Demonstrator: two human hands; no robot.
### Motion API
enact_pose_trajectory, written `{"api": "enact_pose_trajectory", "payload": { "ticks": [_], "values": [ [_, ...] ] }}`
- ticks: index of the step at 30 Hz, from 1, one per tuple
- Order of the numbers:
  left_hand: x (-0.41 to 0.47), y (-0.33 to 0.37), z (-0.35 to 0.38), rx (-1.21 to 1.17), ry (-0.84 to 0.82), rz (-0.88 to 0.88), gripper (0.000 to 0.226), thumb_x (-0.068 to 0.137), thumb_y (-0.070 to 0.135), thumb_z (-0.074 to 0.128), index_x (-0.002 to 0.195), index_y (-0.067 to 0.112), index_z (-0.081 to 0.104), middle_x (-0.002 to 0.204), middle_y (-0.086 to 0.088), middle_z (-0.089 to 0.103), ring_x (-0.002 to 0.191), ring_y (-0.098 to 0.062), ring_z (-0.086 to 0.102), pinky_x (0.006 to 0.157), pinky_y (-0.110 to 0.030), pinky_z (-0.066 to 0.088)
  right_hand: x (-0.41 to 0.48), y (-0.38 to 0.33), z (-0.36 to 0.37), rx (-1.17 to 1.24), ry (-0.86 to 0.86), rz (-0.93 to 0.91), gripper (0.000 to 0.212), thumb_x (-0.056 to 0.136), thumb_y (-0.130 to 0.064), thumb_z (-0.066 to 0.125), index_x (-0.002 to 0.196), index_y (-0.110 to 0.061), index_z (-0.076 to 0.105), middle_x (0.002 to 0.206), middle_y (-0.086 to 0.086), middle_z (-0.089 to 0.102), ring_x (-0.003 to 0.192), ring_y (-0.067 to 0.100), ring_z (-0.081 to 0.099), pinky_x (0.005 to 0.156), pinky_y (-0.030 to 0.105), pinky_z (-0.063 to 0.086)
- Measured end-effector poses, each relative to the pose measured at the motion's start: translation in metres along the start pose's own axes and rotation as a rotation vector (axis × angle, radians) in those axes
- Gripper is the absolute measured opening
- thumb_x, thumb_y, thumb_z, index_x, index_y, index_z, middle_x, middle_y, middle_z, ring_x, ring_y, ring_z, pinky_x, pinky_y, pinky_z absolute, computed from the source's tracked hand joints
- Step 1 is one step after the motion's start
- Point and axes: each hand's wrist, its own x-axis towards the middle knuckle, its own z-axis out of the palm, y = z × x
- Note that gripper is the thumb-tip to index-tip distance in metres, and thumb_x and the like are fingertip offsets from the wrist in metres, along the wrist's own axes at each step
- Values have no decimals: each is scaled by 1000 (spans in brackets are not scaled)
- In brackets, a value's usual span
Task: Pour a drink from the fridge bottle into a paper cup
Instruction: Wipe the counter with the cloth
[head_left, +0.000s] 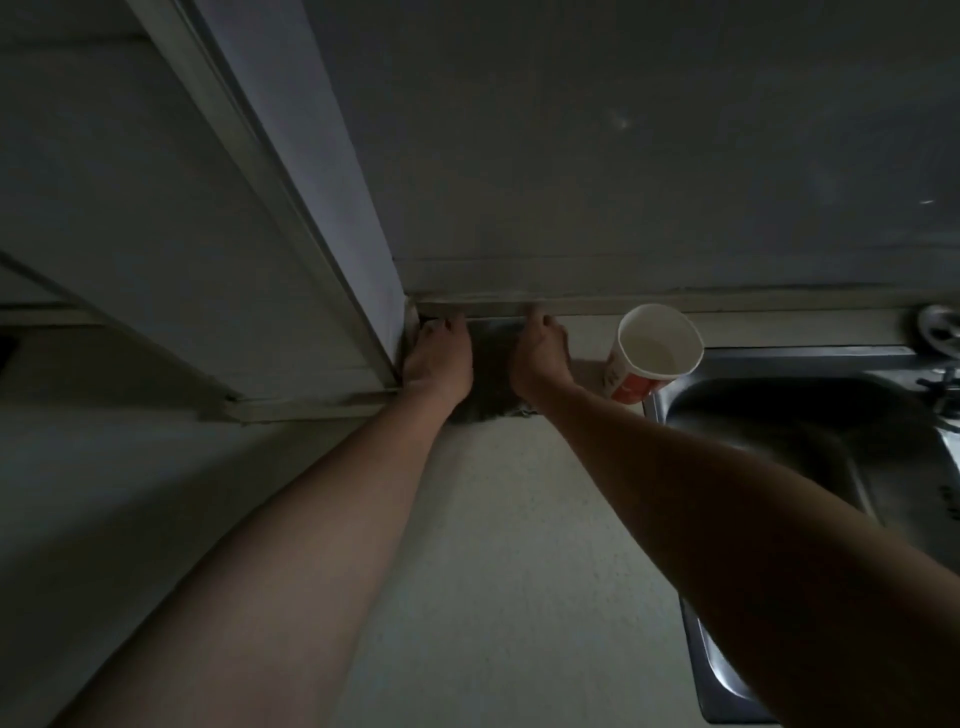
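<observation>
A white paper cup (655, 353) with a red lower part stands upright on the counter beside the sink, and looks empty. Just to its left, my right hand (537, 356) and my left hand (440, 358) reach to the back of the counter. Both lie on the two sides of a dark cloth (491, 364) with a frayed near edge, fingers bent over its far end against the wall ledge. The fingertips are hidden in shadow. No bottle is in view.
A steel sink (779, 415) fills the right side, with a tap handle (937, 325) at its back corner. A tall white panel (291, 218) rises on the left, close to my left hand. Pale speckled countertop (519, 545) runs toward me between my forearms.
</observation>
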Motion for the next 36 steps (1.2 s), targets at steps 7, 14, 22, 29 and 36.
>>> {"api": "enact_pose_trajectory", "payload": {
  "ticks": [7, 14, 22, 29, 36],
  "values": [
    [10, 8, 10, -30, -145, -48, 58, 98, 14, 42, 152, 11, 21, 145, -16, 46, 129, -34, 50, 102, -48, 47, 7, -9, 7, -237, 42, 128, 39, 94, -21, 56, 127, -3, 47, 126, 18, 51, 114, 29, 50, 100, 35, 41],
    [-16, 19, 14, 200, 113, 125, 30, 101, 15, 38, 129, 9, 49, 134, -15, 47, 123, -33, 45, 103, -43, 38, -7, -8, 8, -115, 101, 118, 17, 99, -28, 48, 102, -15, 58, 101, 8, 64, 96, 23, 58, 79, 33, 44],
    [-69, 12, 17, -211, 148, 114, 41, 95, 15, 54, 131, 13, 35, 117, -14, 63, 102, -33, 64, 81, -46, 54, -70, 14, 0, 360, 9, 102, 17, 97, -28, 52, 114, -26, 53, 100, -8, 61, 84, 6, 61, 74, 27, 57],
    [-118, -3, -6, -355, 149, 208, 36, 95, 2, 48, 129, 12, 54, 130, -12, 52, 116, -31, 55, 94, -36, 46, -136, 6, -43, 242, 75, -52, 11, 97, -22, 51, 99, -22, 61, 102, -5, 60, 86, 5, 60, 71, 20, 53],
    [-174, -10, -47, -482, 197, 262, 16, 98, 12, 53, 112, 11, 59, 116, -12, 65, 103, -29, 59, 79, -29, 42, -199, -10, -87, 446, 91, -100, 17, 99, -25, 51, 115, -17, 54, 106, -1, 58, 88, 8, 61, 55, 13, 48]
  ]
}}
